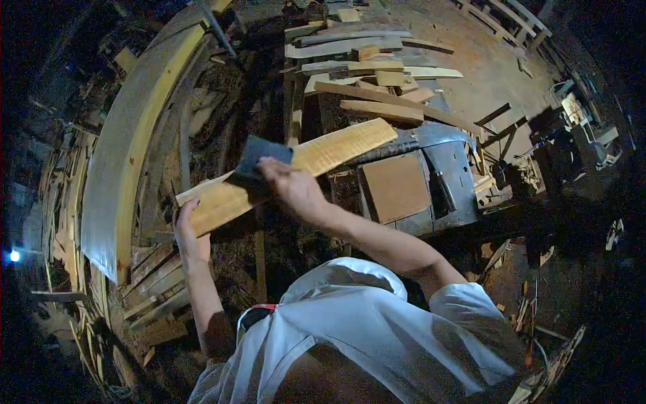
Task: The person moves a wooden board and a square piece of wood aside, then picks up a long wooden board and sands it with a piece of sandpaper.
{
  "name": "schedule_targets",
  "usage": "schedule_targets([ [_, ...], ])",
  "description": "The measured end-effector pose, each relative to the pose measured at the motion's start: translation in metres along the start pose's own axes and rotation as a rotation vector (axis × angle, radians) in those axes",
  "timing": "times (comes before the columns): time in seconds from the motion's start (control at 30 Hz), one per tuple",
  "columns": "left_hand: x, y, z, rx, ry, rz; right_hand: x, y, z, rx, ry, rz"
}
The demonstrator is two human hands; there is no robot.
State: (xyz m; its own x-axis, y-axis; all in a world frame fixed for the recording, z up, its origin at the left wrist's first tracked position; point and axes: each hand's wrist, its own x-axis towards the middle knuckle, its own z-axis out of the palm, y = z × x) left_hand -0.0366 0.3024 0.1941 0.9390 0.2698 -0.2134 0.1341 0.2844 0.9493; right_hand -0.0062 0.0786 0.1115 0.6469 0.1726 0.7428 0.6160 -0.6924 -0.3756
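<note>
A pale yellow plank [343, 148] slants across the middle of the view, its right end toward the bench. My left hand [192, 232] grips its lower left end, with the thumb over the top edge. A dark grey sheet [259, 149] that looks like sandpaper lies across the plank's upper face. My right hand [296, 192] presses on this sheet with its fingers, and is slightly blurred. Part of the plank is hidden under the sheet and my hand.
Behind the plank, several wooden pieces [350, 47] lie on a bench. A square brown board [397, 187] and a handsaw [441, 135] are at the right. A long, thick timber slab [121, 155] stretches along the left, with wood scraps [158, 286] below it.
</note>
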Motion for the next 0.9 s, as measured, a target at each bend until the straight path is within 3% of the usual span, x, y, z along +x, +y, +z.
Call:
schedule_targets([
  [0.07, 0.000, 0.002, -0.002, 0.017, -0.008, -0.013, -0.006, 0.008, 0.018, 0.104, 0.109, -0.058],
  [0.1, -0.001, 0.003, -0.001, 0.047, -0.001, -0.020, -0.005, 0.008, -0.009, -0.151, -0.252, 0.082],
  [0.23, -0.005, 0.004, 0.005, -0.018, -0.109, -0.003, -0.007, 0.050, -0.009, -0.068, -0.046, 0.210],
  [0.3, -0.005, 0.008, 0.010, -0.031, -0.131, 0.007, 0.003, 0.033, 0.007, -0.083, -0.455, 0.304],
  [0.33, -0.004, 0.009, 0.012, -0.045, -0.136, 0.020, -0.003, 0.015, 0.012, -0.037, -0.148, 0.116],
  [0.37, -0.002, 0.008, 0.012, -0.042, -0.138, 0.016, 0.005, -0.006, 0.008, 0.120, -0.257, 0.153],
  [0.43, 0.005, 0.007, 0.006, -0.046, -0.023, -0.002, 0.016, -0.029, -0.003, 0.049, -0.142, -0.006],
  [0.5, 0.006, 0.006, 0.006, -0.032, 0.005, -0.002, 0.009, -0.005, -0.004, 0.184, -0.219, 0.100],
  [0.53, 0.007, 0.006, 0.006, -0.028, 0.026, 0.009, -0.021, 0.034, 0.052, -0.086, -0.304, 0.198],
  [0.57, 0.006, 0.005, 0.005, -0.033, 0.037, 0.011, -0.007, 0.038, 0.005, 0.017, -0.305, 0.257],
  [0.67, -0.001, -0.003, 0.002, -0.039, 0.003, 0.056, -0.008, 0.056, -0.006, -0.182, -0.335, 0.243],
  [0.73, 0.004, -0.004, 0.001, -0.061, 0.013, 0.018, 0.016, 0.020, -0.015, -0.205, -0.559, 0.357],
  [0.77, 0.005, -0.003, 0.003, -0.059, 0.010, 0.018, -0.004, 0.024, 0.024, -0.111, -0.162, 0.106],
  [0.83, 0.006, 0.000, 0.002, -0.053, 0.017, 0.020, 0.013, -0.007, 0.015, 0.083, 0.079, -0.050],
  [0.87, 0.008, 0.000, 0.000, -0.042, 0.017, 0.015, 0.009, 0.001, 0.017, 0.020, -0.001, -0.033],
  [0.9, 0.012, -0.002, -0.003, -0.044, 0.005, -0.003, 0.004, 0.011, 0.010, 0.183, -0.176, 0.147],
])
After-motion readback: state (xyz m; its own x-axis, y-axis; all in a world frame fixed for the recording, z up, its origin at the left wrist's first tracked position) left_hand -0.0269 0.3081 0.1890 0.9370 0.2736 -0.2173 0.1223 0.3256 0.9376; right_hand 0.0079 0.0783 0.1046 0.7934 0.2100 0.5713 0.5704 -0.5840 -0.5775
